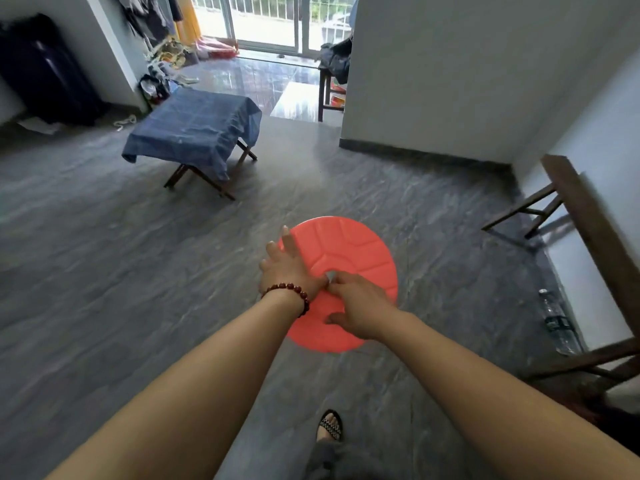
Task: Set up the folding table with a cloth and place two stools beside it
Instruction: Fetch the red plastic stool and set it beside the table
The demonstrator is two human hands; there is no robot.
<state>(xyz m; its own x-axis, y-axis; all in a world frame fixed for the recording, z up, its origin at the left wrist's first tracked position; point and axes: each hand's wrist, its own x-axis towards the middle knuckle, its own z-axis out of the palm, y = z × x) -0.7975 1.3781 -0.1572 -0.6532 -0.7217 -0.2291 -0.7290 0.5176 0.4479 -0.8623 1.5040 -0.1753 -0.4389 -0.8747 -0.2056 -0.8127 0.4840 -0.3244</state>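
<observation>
A round red stool seat point(356, 251) fills the lower middle of the view, seen from above; its legs are hidden. My left hand point(289, 268) lies on its left part with fingers spread and nearly straight, a bead bracelet on the wrist. My right hand point(360, 306) curls at the seat's centre hole, its index finger and thumb hooked at the opening. Further back on the left stands the low folding table point(211, 178) on crossed wooden legs, draped with a blue cloth point(197, 129). No second stool is in view.
Grey marbled floor point(104, 271) spreads between me and the table. Dark wooden furniture point(588, 216) lines the right wall, with plastic bottles point(554, 317) beneath. A dark suitcase point(45, 74) stands back left, clutter near the balcony door point(270, 22). My sandalled foot point(330, 426) is below.
</observation>
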